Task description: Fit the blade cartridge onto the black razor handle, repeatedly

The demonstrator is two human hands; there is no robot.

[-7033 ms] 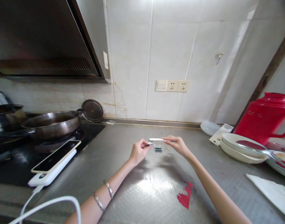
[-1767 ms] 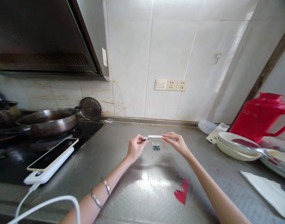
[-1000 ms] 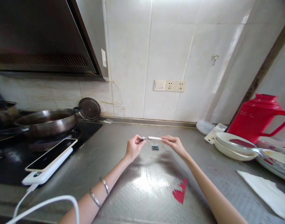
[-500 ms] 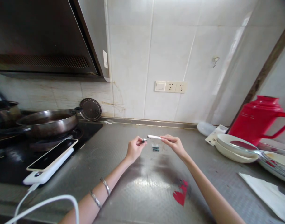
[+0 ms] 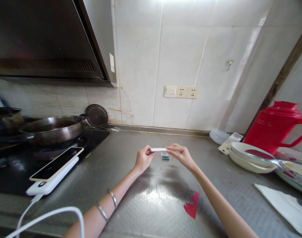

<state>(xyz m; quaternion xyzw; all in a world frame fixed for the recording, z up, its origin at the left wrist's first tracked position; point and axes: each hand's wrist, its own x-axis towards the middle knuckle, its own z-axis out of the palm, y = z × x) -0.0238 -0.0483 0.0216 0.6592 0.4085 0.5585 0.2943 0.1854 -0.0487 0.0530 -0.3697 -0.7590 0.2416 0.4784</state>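
Observation:
My right hand (image 5: 180, 154) pinches the right end of a slim white stick-like piece (image 5: 159, 149), held level above the counter. At its left end, my left hand (image 5: 144, 158) is closed in a pinch, fingers at the tip of the white piece. The small black and silver part seen there earlier is now mostly hidden by the fingers and the white piece. Just below and behind the hands, a small clear packet with dark teal strips (image 5: 165, 158) lies on the counter. Two silver bangles (image 5: 112, 197) circle my left forearm.
The metal counter (image 5: 111, 165) carries a phone (image 5: 57, 165) on a white power bank with a cable at left, beside a pan (image 5: 53, 130) on the stove. To the right stand bowls (image 5: 251, 157), a red thermos jug (image 5: 272, 129) and a white paper sheet (image 5: 284, 206).
My right hand has moved left and slightly down, bringing the white piece's free end to my left hand. A gap showed between them before. The small dark part is now largely covered.

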